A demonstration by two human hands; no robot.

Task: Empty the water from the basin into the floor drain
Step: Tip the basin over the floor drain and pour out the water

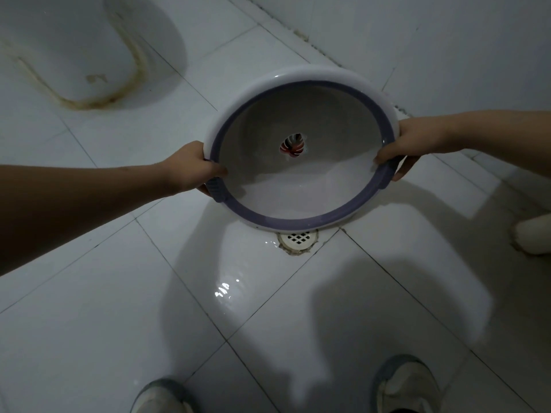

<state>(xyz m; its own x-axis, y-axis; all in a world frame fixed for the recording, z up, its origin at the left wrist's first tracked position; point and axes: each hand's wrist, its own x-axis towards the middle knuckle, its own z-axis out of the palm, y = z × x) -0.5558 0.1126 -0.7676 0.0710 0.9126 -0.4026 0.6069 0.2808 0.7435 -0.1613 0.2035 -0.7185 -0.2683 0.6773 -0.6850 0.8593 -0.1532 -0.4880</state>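
Note:
A round white basin (301, 180) with a purple rim is tilted steeply toward me, its near edge low over the floor. A coloured picture marks the middle of its bottom. A little water lies in its lower part. My left hand (195, 169) grips the rim on the left and my right hand (413, 146) grips it on the right. The white floor drain (298, 238) with a diamond grid sits just under the basin's near edge. Wet sheen spreads over the tiles around the drain.
The base of a white toilet (77, 55) with stained sealant stands at the upper left. A tiled wall (447, 40) runs along the upper right. My two shoes (408, 386) are at the bottom edge. A white object (533, 236) lies at the right edge.

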